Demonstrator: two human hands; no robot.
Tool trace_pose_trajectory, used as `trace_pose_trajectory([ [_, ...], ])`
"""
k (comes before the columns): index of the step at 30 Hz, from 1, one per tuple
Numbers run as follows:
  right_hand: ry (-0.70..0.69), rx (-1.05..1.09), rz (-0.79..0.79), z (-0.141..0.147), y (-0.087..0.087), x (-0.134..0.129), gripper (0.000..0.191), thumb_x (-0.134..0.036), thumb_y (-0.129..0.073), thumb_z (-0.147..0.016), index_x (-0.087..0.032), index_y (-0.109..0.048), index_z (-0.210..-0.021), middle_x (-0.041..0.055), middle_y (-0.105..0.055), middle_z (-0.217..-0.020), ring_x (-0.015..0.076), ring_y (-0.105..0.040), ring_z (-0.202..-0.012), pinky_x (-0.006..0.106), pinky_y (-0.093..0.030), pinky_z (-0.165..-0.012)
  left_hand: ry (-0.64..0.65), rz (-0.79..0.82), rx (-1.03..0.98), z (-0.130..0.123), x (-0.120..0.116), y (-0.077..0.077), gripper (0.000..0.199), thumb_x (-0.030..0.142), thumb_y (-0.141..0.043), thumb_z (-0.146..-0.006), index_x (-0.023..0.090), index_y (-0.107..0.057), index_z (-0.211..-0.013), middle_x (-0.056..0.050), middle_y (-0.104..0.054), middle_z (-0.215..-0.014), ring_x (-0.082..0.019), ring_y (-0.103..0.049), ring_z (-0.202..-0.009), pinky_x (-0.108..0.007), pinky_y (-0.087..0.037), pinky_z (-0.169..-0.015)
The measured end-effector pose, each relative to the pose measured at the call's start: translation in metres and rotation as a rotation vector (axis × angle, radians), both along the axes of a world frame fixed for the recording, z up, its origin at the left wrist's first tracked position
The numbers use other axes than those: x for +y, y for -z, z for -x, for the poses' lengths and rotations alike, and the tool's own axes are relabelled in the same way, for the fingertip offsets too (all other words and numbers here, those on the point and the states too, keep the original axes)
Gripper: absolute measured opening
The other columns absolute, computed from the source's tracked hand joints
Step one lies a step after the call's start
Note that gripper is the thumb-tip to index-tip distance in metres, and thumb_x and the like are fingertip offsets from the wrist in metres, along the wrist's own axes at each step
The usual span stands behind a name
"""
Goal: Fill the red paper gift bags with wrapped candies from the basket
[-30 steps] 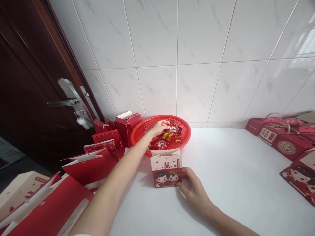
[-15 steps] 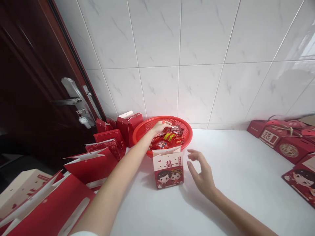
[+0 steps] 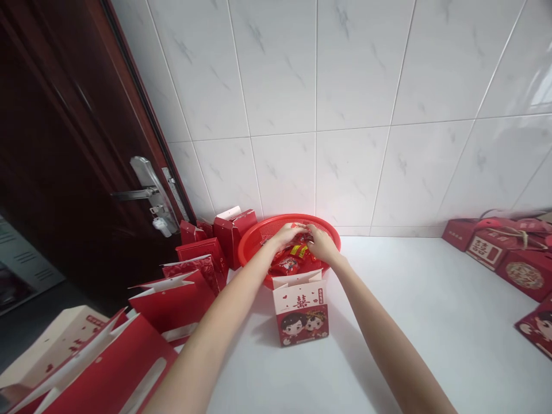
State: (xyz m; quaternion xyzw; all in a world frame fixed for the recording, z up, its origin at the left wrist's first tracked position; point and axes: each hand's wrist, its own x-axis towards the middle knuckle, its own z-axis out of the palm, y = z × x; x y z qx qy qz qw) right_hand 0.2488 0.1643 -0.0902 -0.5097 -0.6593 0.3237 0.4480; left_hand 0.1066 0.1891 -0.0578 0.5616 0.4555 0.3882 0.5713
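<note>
A red mesh basket (image 3: 246, 244) holds wrapped candies (image 3: 288, 265) in red, yellow and dark wrappers. Both of my hands are inside it, side by side, their fingertips nearly meeting. My left hand (image 3: 290, 233) has its fingers bent together over the candies at the back. My right hand (image 3: 321, 244) curls in from the right, its fingers closed at a dark wrapped candy between the hands. Some fingertips are hidden. Directly in front of the basket stands a cream and red paper gift box (image 3: 302, 313) printed with two cartoon figures, its top open. Neither hand touches it.
Red paper bags (image 3: 172, 302) and boxes line the left side of the white table (image 3: 414, 322). More red gift boxes (image 3: 524, 270) sit at the right. A tiled wall (image 3: 357, 167) rises behind, and a dark door with a metal handle (image 3: 144, 192) is at the left.
My right hand has moved from beside the gift box forward into the basket and closed up by my left hand. My left hand stays in the basket. The view has shifted slightly.
</note>
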Motion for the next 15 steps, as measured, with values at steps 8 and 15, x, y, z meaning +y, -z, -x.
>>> trace_pose_trajectory([
  [8, -0.104, 0.408, 0.267, -0.019, -0.007, 0.009, 0.006, -0.015, -0.063, -0.077, -0.020, -0.061, -0.079, 0.0024, -0.066, -0.073, 0.0181, -0.066, -0.071, 0.034, -0.062, -0.070, 0.047, 0.090, -0.113, -0.003, 0.014, 0.004, 0.022, 0.026, -0.051, -0.094, 0.017, -0.071, -0.090, -0.004, -0.072, -0.074, -0.015, -0.064, -0.061, -0.026, -0.054, -0.062],
  [15, -0.108, 0.635, 0.330, -0.019, -0.007, 0.007, 0.003, -0.019, -0.065, -0.082, -0.019, -0.064, -0.085, 0.0066, -0.071, -0.087, 0.0235, -0.070, -0.086, 0.042, -0.065, -0.076, 0.018, 0.115, -0.154, -0.004, 0.006, -0.002, 0.017, 0.014, -0.051, -0.082, 0.017, -0.067, -0.086, -0.004, -0.072, -0.077, -0.016, -0.067, -0.068, -0.025, -0.054, -0.068],
])
